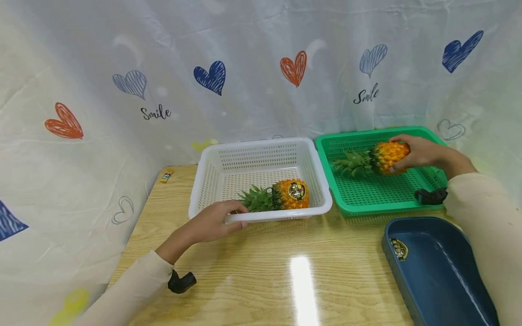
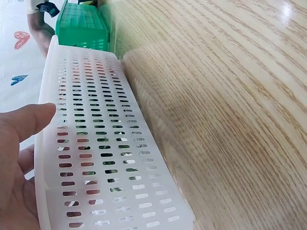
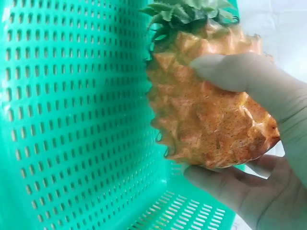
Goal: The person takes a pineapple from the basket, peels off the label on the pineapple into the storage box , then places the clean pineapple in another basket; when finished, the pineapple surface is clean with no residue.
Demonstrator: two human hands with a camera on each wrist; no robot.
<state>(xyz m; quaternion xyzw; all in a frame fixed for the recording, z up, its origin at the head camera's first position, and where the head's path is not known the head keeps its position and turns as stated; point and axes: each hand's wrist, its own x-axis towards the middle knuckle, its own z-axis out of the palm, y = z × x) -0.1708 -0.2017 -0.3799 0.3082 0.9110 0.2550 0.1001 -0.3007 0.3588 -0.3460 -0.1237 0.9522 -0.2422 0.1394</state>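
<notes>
My right hand point(image 1: 420, 153) grips an orange pineapple point(image 1: 390, 156) by its fruit end, over the green basket point(image 1: 350, 209); its leafy crown points left. In the right wrist view the thumb lies across the pineapple point(image 3: 206, 105), with fingers curled beneath it. My left hand point(image 1: 215, 221) pinches the near rim of the white basket point(image 1: 261, 215), thumb outside and fingers inside. A second pineapple point(image 1: 290, 194), with a round black-and-gold label, lies in the white basket along its near wall. The left wrist view shows the basket's slotted outer wall point(image 2: 96, 62) beside the thumb.
A dark blue tray point(image 1: 432, 271) with a gold-and-black sticker point(image 1: 399, 250) stands at the near right, below the green basket. A small yellow packet point(image 1: 166, 176) lies at the wooden table's point(image 1: 261, 271) far left. Behind the baskets hangs a heart-print curtain point(image 1: 253, 108).
</notes>
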